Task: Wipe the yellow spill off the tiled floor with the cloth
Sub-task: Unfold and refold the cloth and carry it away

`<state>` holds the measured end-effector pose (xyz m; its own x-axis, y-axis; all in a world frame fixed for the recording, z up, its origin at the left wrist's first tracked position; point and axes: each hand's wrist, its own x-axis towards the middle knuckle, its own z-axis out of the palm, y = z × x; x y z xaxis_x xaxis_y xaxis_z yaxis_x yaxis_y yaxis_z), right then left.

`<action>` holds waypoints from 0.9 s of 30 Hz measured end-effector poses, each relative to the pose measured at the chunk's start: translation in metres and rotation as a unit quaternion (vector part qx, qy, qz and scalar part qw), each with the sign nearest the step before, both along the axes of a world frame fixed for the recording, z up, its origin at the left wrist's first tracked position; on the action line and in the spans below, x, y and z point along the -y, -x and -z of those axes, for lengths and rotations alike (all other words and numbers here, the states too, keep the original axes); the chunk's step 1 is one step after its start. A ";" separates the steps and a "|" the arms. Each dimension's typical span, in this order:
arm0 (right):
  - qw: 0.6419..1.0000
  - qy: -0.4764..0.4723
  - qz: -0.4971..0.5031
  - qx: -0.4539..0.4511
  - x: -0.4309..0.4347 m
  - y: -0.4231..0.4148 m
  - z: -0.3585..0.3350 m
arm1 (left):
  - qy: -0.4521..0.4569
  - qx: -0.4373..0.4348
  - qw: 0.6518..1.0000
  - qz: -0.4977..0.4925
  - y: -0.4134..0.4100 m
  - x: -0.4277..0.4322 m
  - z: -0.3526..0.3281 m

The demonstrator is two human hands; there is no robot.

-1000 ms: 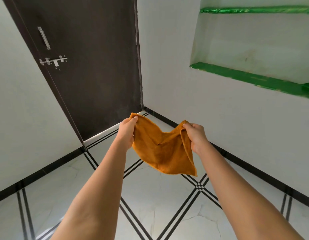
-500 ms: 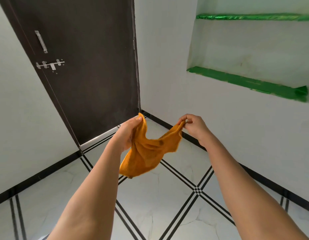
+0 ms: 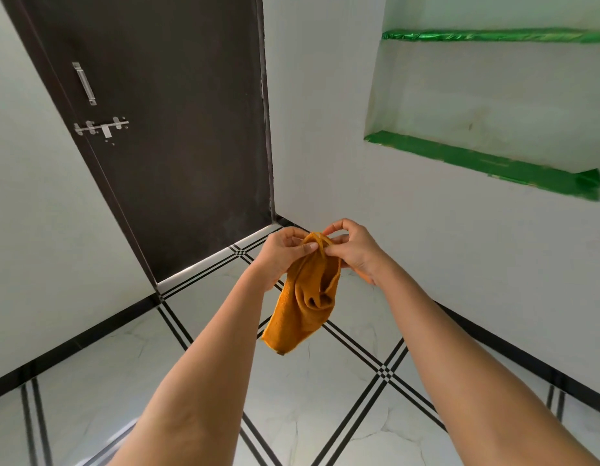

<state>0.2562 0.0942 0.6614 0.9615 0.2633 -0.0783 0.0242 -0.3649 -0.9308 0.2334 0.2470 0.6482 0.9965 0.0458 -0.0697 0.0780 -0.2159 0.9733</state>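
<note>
**Cloth folded in half, wiping not started**

Your left grip (image 3: 285,253) and right grip (image 3: 354,250), apart a moment ago, now meet. Both pinch the orange terry cloth (image 3: 305,307) at its top. It hangs doubled above the white tiled floor (image 3: 325,415). No yellow spill in view.

Below: the cloth (image 3: 305,297) hangs from my left hand (image 3: 278,253) and right hand (image 3: 355,253), with open air under it down to the tiled floor (image 3: 292,415).
Ahead: the dark door (image 3: 177,129) and the right wall (image 3: 359,163) meet in a corner.
Right: that wall runs beside my forearm; its green-edged niche (image 3: 477,159) sits higher.
Left: open floor reaches the left wall (image 3: 39,196).
</note>
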 end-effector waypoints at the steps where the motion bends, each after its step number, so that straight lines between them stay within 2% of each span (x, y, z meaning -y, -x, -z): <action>1: 1.000 0.004 -0.004 0.006 0.000 0.000 -0.002 | -0.006 0.005 1.000 -0.004 -0.001 0.000 0.000; 6: 0.999 0.010 -0.013 0.031 -0.001 -0.001 -0.012 | -0.045 -0.003 0.998 0.032 -0.005 -0.002 0.000; 8: 0.999 0.019 -0.002 0.040 -0.003 -0.003 -0.013 | -0.062 0.023 0.998 0.005 -0.005 0.002 -0.003; 10: 0.995 0.081 -0.005 0.056 -0.003 -0.002 -0.009 | -0.082 0.065 0.994 -0.045 -0.006 0.007 -0.005; 13: 0.974 0.213 -0.022 0.067 0.002 0.003 0.007 | -0.058 0.091 0.988 -0.107 -0.007 0.008 -0.008; 15: 0.969 0.241 0.013 0.044 0.010 0.006 0.018 | -0.059 0.087 0.986 -0.129 -0.008 0.002 -0.009; 18: 0.981 0.166 0.095 -0.017 0.017 0.002 0.013 | -0.067 0.073 0.985 -0.142 -0.005 -0.007 -0.002; 21: 0.986 0.117 0.076 -0.089 0.019 -0.003 -0.001 | -0.033 0.056 0.983 -0.171 0.004 -0.012 0.009; 23: 0.990 0.102 0.054 -0.082 0.023 -0.007 -0.012 | 0.003 0.053 0.983 -0.176 0.008 -0.014 0.008; 25: 0.997 0.004 0.052 -0.053 0.023 -0.010 -0.026 | 0.060 0.063 0.979 -0.185 0.002 -0.020 -0.007; 27: 0.987 -0.128 0.063 -0.070 0.023 -0.016 -0.031 | 0.138 0.041 0.972 -0.186 -0.008 -0.024 -0.016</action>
<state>0.2721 0.0716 0.6921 0.9723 0.1706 -0.1598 -0.1428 -0.1081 -0.9838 0.2409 0.2713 0.6643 0.9172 0.3950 -0.0521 0.0209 0.0828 0.9963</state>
